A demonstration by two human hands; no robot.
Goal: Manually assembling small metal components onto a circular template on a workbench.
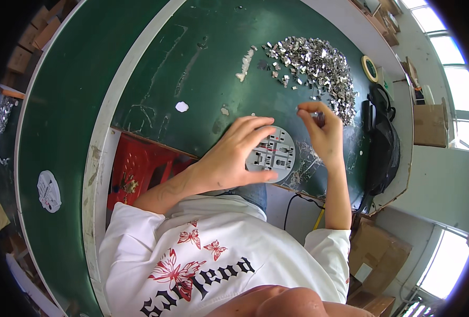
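A round grey plate with slots, raised blocks and small metal fittings lies at the table's near edge. My left hand curves around its left side, thumb at the near rim and fingers over the far rim, gripping it. To the right and a little farther off, my right hand is raised with thumb and forefinger pinched together. A tiny shiny piece shows at those fingertips, too small to name its kind. Beyond it spreads a heap of small silvery metal pieces, with several strays along its left side.
The green tabletop is scuffed. A tape roll and a black bag lie along the right border. A white scrap is on the left. Beneath the near edge stands a red plastic stool; cardboard boxes stand at lower right.
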